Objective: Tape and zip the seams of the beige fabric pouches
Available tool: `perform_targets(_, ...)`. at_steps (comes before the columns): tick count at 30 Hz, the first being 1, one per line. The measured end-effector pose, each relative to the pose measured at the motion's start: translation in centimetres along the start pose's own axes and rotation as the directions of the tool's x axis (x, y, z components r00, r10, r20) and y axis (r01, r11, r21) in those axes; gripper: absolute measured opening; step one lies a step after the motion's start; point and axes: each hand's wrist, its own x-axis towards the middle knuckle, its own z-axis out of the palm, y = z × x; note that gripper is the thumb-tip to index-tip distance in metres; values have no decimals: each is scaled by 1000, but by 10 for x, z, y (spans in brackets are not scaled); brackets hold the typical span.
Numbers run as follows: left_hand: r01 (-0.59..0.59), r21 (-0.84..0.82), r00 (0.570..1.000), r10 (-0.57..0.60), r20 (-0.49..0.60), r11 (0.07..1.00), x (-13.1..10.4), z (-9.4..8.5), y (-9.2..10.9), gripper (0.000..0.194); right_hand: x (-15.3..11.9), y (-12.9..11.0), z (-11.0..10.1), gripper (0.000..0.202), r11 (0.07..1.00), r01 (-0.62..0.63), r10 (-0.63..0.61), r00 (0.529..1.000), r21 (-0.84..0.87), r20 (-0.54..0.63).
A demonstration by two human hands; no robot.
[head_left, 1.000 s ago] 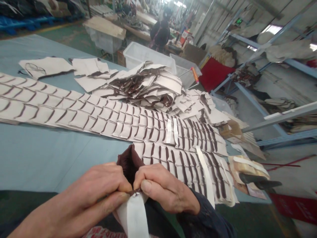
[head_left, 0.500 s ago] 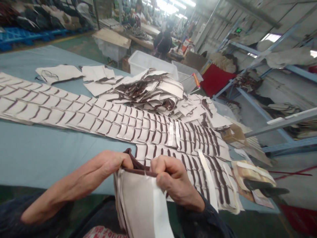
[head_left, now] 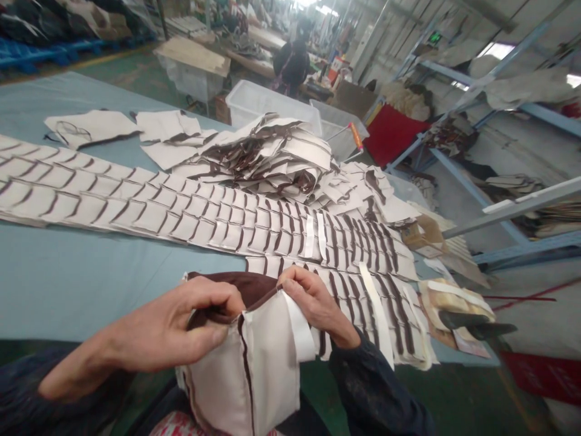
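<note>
A cream fabric piece [head_left: 272, 357] with dark brown edging and a brown inner face is held over my lap, in front of the table edge. My left hand [head_left: 181, 330] grips its upper edge, thumb outside and fingers over the brown side. At the upper right corner my right hand [head_left: 313, 297] pinches the edge together with a white strip [head_left: 300, 330] that hangs down the piece. A dark brown seam runs down the piece between my hands. Just beyond, overlapping rows of similar cream pieces [head_left: 213, 212] lie on the blue-covered table [head_left: 113, 278].
A heaped pile of cream and brown pieces [head_left: 272, 157] lies behind the rows. Clear plastic bins [head_left: 272, 103] stand beyond the table. Dark-handled scissors [head_left: 476, 326] lie at the right end. Blue shelving [head_left: 472, 200] rises on the right. A person [head_left: 293, 60] is in the background.
The held piece has been opened out and turned, so its brown inside and a dark seam now show. My left hand has shifted its grip lower; my right hand has moved slightly up.
</note>
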Motion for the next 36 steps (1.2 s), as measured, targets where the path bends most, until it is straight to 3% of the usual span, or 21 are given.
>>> perform_targets(5,102,-13,993,-101,66,995,8,2,8,14,9,-16,-6,23,992,65,-56,995,-106,83)
perform_targets(9,183,-71,978,-174,117,981,12,0,15,20,11,-28,-4,18,933,231,-193,969,-278,156)
perform_targets(12,186,-125,978,-172,116,975,12,1,15,26,10,-32,-1,16,853,385,-340,922,-351,185)
perform_targets(15,181,-132,981,-169,95,975,9,6,12,25,6,-36,6,11,779,534,-492,846,-328,206)
perform_targets(19,155,-159,983,-136,122,975,4,11,4,30,5,-37,20,15,714,631,-573,776,-304,265)
perform_targets(22,145,-199,983,-117,143,969,-1,12,-5,29,9,-28,26,17,757,601,-519,792,-257,323)
perform_targets(26,152,-197,980,-123,154,968,-6,12,-14,22,15,-13,24,26,803,558,-485,816,-209,315)
perform_targets(31,146,-196,983,-120,138,970,-8,12,-19,19,17,-3,24,28,833,484,-382,853,-267,355)
perform_targets(36,174,-195,979,-149,140,965,-6,10,-21,22,17,3,25,33,872,433,-353,879,-228,320)
